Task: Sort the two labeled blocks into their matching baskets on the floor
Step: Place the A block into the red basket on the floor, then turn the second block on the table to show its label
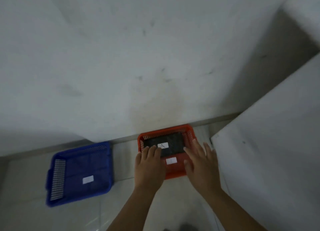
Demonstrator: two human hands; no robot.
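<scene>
A black block (173, 145) with a white label marked A lies inside the red basket (174, 171) on the floor by the wall. The red basket carries its own white label on the near wall. My left hand (149, 164) hovers over the block's near left corner, fingers spread, fingertips touching or just above it. My right hand (200, 163) is spread over the basket's right side, holding nothing. A blue basket (57, 196) with a white label on its floor sits to the left and holds no block. A second block is not in view.
A white wall (121, 57) rises right behind both baskets. A large white surface (277, 152) stands close on the right of the red basket. Pale tiled floor (83, 218) lies in front of the baskets.
</scene>
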